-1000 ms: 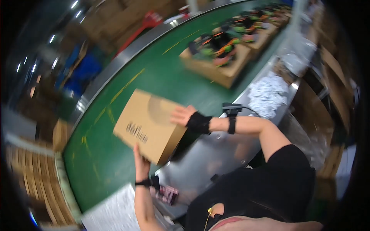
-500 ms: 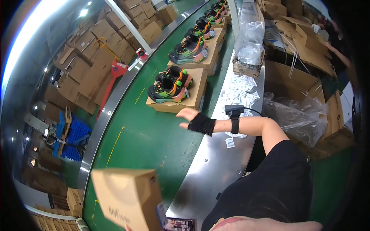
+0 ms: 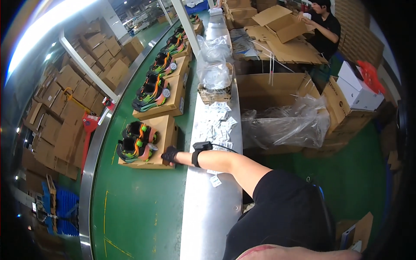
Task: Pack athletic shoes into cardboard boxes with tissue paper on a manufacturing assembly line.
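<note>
On the green conveyor belt (image 3: 130, 203) stands a brown cardboard shoebox (image 3: 167, 134) with a pair of sneakers (image 3: 136, 142) on its lid, black with green, orange and pink. My right hand (image 3: 170, 155), in a black fingerless glove, is closed at the box's near right corner; the fingers are partly hidden. A black device is strapped to that wrist. My left hand is out of view. Farther along the belt, another shoebox (image 3: 177, 102) carries a similar pair (image 3: 150, 93), and several more follow behind.
Beside the belt runs a metal ledge (image 3: 197, 216) with scattered small white packets (image 3: 214, 125) and a carton of clear plastic bags (image 3: 215, 80). A large open carton (image 3: 268, 86) holds plastic film. A co-worker (image 3: 323, 30) handles cardboard. A post (image 3: 186, 26) rises beside the belt.
The view has swung right. My right hand has gone from above the belt to the nearest shoebox's corner. The cardboard box seen at lower left, with fingers at its edge, is out of view.
</note>
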`<state>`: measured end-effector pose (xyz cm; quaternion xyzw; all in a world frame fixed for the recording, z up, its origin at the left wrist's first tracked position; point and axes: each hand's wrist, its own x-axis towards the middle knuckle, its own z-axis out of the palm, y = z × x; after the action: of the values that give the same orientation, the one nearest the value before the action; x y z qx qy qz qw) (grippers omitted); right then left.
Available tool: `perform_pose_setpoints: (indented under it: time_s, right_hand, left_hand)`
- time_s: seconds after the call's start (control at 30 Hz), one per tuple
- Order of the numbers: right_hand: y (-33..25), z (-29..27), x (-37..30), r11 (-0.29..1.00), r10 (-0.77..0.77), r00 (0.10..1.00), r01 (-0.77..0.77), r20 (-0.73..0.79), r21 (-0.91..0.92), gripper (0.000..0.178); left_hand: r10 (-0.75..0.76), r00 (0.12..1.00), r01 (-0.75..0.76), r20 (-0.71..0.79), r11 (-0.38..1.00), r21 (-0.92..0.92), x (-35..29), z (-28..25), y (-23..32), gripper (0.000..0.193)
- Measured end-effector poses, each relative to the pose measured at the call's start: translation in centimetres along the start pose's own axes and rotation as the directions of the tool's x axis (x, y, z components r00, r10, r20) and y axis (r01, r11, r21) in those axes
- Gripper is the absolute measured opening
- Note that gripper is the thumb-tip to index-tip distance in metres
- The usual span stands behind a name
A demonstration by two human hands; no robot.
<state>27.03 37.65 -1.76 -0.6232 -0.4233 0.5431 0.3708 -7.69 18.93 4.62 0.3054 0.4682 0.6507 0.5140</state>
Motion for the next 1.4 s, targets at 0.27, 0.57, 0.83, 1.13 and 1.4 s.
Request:
perform_pose_setpoints:
  time_s: [0.27, 0.57, 0.83, 1.13, 1.4]
  right_hand:
    - [7.3, 8.9, -4.0, 0.985, -0.164, 0.984, 0.168, 0.067, -0.048, 0.055]
    - [-0.5, 15.2, -24.2, 0.974, -0.182, 0.562, 0.216, 0.807, 0.069, 0.027]
    - [-10.0, 20.7, -19.0, 0.046, -0.948, 0.075, 0.994, 0.308, -0.099, 0.025]
    - [-15.4, 22.9, -12.3, 0.482, -0.64, 0.444, 0.868, 0.627, -0.122, 0.026]
    - [-17.0, 24.2, -12.1, 0.51, -0.561, 0.46, 0.847, 0.689, -0.151, 0.026]
  left_hand:
    - [0.233, 0.883, -0.174, -0.407, 0.969, 0.175, -13.8, -13.1, 4.7, 0.052]
    - [0.363, 0.932, -0.213, -0.008, 0.566, 0.797, -9.8, -6.0, 7.2, 0.046]
    - [0.242, 0.949, -0.272, 0.201, 0.309, 0.911, -5.8, -9.7, 9.1, 0.043]
    - [0.139, 0.988, -0.141, 0.071, 0.602, 0.786, -3.4, -3.9, 12.7, 0.028]
    - [0.18, 0.983, -0.142, 0.044, 0.585, 0.799, -3.6, -4.8, 13.3, 0.041]
